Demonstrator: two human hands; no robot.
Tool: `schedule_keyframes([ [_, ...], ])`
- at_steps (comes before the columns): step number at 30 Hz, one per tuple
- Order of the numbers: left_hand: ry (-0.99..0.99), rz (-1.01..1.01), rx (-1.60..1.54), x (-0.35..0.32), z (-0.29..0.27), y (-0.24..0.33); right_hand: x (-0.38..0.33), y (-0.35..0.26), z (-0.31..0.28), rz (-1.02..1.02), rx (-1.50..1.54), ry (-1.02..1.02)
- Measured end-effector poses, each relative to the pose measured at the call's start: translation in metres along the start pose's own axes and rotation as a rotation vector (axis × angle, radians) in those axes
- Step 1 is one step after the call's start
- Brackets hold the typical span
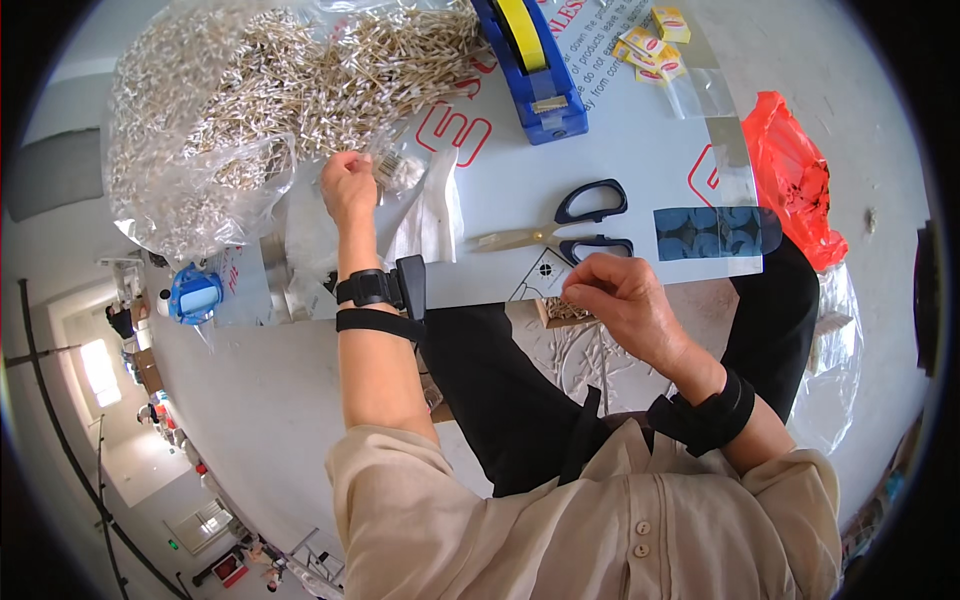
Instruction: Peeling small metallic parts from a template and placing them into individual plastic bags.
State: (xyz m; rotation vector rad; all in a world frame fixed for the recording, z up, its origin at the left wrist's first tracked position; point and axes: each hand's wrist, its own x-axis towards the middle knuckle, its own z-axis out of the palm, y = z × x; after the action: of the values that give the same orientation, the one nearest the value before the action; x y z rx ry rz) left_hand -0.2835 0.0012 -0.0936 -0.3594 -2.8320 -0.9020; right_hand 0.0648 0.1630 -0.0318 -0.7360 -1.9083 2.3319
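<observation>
A large heap of cotton swabs (330,85) in a clear plastic bag covers the table's far left. At its near edge is my left hand (350,187), fingers curled closed; what they grip, if anything, is hidden. Just right of those fingers lies a small clear packet of swabs (400,170), beside a white cloth-like strip (430,215). My right hand (630,303) hovers by the table's front edge with thumb and fingers pinched together, and I cannot make out anything between them. Black-handled scissors (560,228) lie partly spread just beyond it.
A blue tape dispenser (545,95) with yellow tape stands at the back. Small yellow boxes (655,45) lie far right, a dark blue patterned sheet (710,233) nearer. A red plastic bag (795,180) sits past the right edge. Below the front edge shows a cardboard box (563,312) of swabs.
</observation>
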Motion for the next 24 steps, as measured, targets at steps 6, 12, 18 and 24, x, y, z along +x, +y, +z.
schedule_keyframes([
  [6, -0.198, -0.107, 0.088, 0.002, 0.001, 0.003, 0.015, -0.003, 0.013, -0.079, -0.013, -0.017],
  [12, -0.182, -0.163, -0.195, -0.02, -0.032, 0.046, 0.026, -0.011, 0.017, -0.085, 0.015, 0.017],
  [18, -0.245, -0.08, -0.625, -0.085, -0.066, 0.112, 0.041, -0.035, 0.023, -0.179, 0.078, 0.054],
  [24, -0.295, -0.049, -1.091, -0.149, -0.078, 0.143, 0.042, -0.032, 0.013, -0.106, 0.066, 0.348],
])
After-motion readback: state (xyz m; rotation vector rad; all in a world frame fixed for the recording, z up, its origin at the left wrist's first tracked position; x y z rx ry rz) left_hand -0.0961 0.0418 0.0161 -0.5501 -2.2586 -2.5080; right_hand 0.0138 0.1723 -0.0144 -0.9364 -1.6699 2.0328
